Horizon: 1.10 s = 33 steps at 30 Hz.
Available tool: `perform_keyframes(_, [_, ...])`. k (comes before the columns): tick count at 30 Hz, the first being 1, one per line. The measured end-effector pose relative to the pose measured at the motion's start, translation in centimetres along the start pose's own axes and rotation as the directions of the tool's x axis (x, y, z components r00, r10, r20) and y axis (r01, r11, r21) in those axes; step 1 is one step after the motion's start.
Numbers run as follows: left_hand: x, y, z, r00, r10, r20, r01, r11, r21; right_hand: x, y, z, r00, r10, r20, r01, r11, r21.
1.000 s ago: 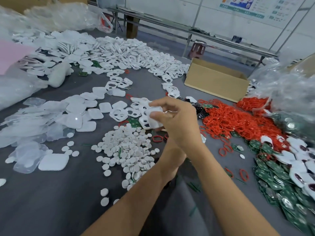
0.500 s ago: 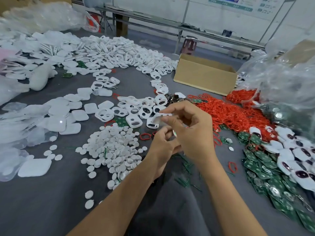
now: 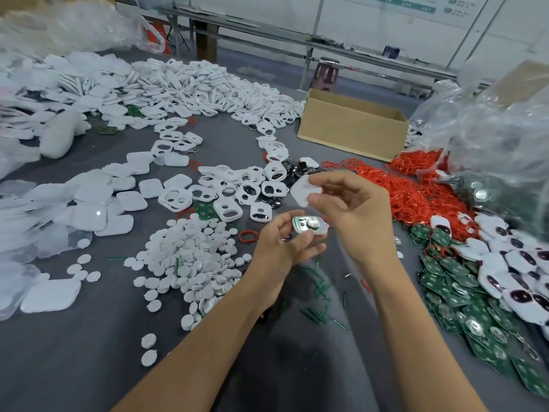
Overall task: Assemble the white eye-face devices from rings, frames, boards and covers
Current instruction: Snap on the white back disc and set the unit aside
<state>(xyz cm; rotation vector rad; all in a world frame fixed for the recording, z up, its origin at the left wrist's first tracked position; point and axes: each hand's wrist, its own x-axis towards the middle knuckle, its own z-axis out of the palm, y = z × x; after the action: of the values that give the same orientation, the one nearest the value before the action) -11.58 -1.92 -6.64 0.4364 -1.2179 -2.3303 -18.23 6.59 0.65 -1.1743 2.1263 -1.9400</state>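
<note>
A grey cloth table (image 3: 89,352) spreads out in front of me, with a metal bench (image 3: 297,40) and a pale wall behind it, and parts are heaped in a ring within my reach: two-holed frames (image 3: 225,185) ahead, plain covers (image 3: 118,203) and white discs (image 3: 190,257) to the left, red rings (image 3: 416,197) and green boards (image 3: 463,307) to the right, next to clear bags (image 3: 490,129) and an open cardboard box (image 3: 350,129). My left hand (image 3: 285,242) cradles a half-built device (image 3: 310,226) over the table, fingers curled under it and thumb on its near edge, open side up so the board and its silvery cell show. My right hand (image 3: 356,209) pinches a single cover (image 3: 303,188) between thumb and forefinger, the other fingers loosely bent, just above and apart from the device. I hold it tilted there, I judge, to line its outline up before pressing it down to close the shell
</note>
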Motion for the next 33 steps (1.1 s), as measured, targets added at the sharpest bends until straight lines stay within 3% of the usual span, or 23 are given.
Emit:
perform_keyframes(5, [-0.1,0.1,-0.2,0.999,0.003,-0.042,-0.005,0.999,-0.049,0.3,3.2,-2.9,0.985,0.089,-0.15,-0.137,0.925,-0.353])
perform_keyframes(9, [-0.1,0.2,-0.1,0.996,0.015,-0.085,-0.021,0.997,-0.072,-0.7,5.3,-3.6,0.931,0.312,-0.187,-0.358,0.878,-0.317])
perform_keyframes(14, [0.1,0.4,-0.2,0.992,0.037,-0.119,-0.047,0.995,-0.085,-0.8,5.9,-4.3,0.905,0.41,-0.11,-0.421,0.831,-0.363])
perform_keyframes(20, [0.2,0.3,-0.4,0.993,0.045,-0.112,-0.055,0.995,-0.085,-0.7,6.1,-4.0,0.93,0.355,-0.094,-0.352,0.788,-0.506])
perform_keyframes(24, [0.3,0.1,-0.5,0.993,0.041,-0.109,-0.051,0.994,-0.092,-0.4,5.5,-4.9,0.913,0.403,-0.064,-0.369,0.749,-0.55])
perform_keyframes(26, [0.3,0.1,-0.5,0.994,0.035,-0.106,-0.044,0.995,-0.089,0.0,4.7,-5.8,0.898,0.439,0.012,-0.33,0.692,-0.642])
perform_keyframes(30, [0.3,0.2,-0.4,0.994,0.021,-0.103,-0.03,0.996,-0.089,0.3,3.5,-6.9,0.881,0.424,0.209,-0.108,0.611,-0.784])
perform_keyframes(33, [0.2,0.2,-0.3,0.994,0.013,-0.105,-0.021,0.997,-0.077,0.1,3.3,-6.5,0.77,0.423,0.477,0.099,0.66,-0.745])
